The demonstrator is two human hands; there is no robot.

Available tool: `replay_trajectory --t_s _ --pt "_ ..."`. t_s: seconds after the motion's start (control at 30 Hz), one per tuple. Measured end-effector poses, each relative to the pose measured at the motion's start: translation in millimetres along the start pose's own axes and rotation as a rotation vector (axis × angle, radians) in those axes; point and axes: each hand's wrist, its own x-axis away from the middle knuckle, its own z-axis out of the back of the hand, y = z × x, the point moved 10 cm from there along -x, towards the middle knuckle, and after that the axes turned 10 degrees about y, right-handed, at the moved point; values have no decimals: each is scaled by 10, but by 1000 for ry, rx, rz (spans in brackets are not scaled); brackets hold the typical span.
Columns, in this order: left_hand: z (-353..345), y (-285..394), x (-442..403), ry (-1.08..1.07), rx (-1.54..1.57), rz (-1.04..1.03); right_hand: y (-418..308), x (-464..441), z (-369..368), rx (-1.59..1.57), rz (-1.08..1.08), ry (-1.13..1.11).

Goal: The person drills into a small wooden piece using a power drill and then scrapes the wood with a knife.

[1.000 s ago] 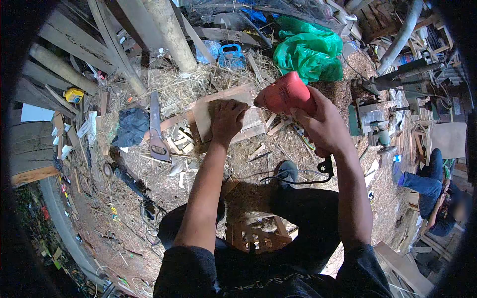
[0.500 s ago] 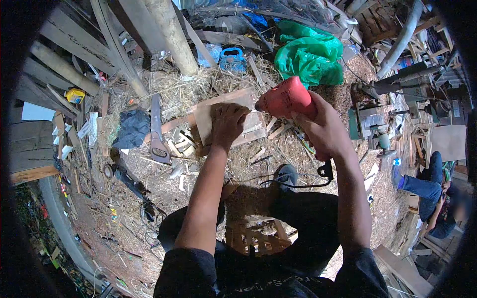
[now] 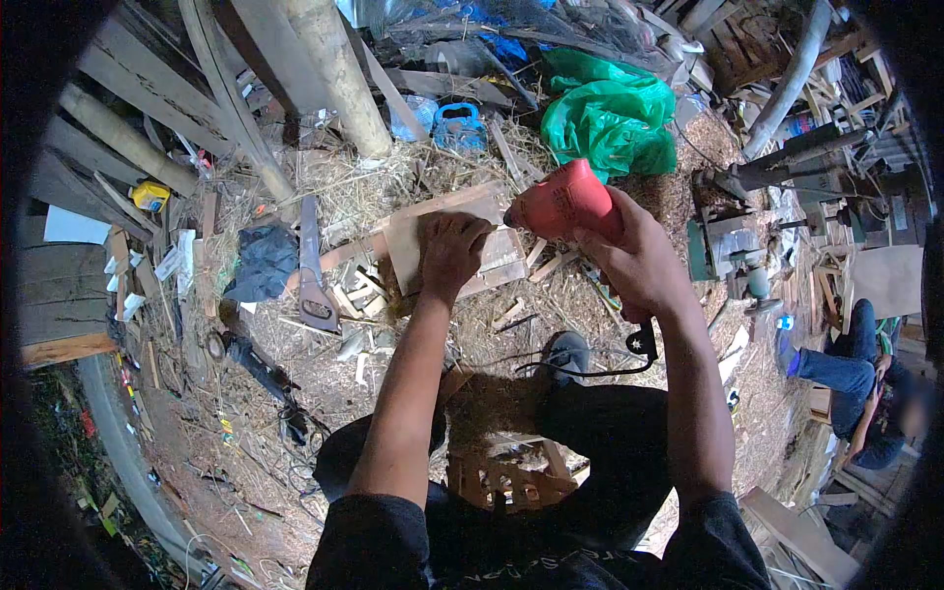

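Just right of the left hand [image 3: 453,256], half-curled over the wooden board [image 3: 500,251] (can't tell if it's gripping), the red power tool [image 3: 566,203]'s still wrapped tight in the right hand [image 3: 639,258], barely budged, so the work looks about where it was.

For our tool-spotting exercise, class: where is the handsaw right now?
In the head view, the handsaw lies in the left half, left of the left hand, between the dark plastic and some wood scraps.
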Motion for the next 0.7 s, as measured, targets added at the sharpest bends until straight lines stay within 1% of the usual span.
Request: replay_trajectory --t_s 0.03,0.13,0.33,0.43,0.53,0.6,0.7 --pt "-24 -19 9 -13 -1 9 -35 26 11 43 -70 -25" --pt "-61 -51 30 -33 -20 9 -23 27 -10 12 -77 -44" --pt "-49 -32 22 -43 11 12 -39 19 14 63 38 1" --pt "-36 -12 15 -44 -2 16 -23 7 -3 164 -15 -28" --pt "-57 -31 18 -50 -2 10 -85 19 3 195 -61 -39" --pt "-52 -30 16 -30 11 5 14 -53 -31 130 -22 -64" --pt "-10 -30 23 20 24 5 42 -64 -3 73 -23 -78"
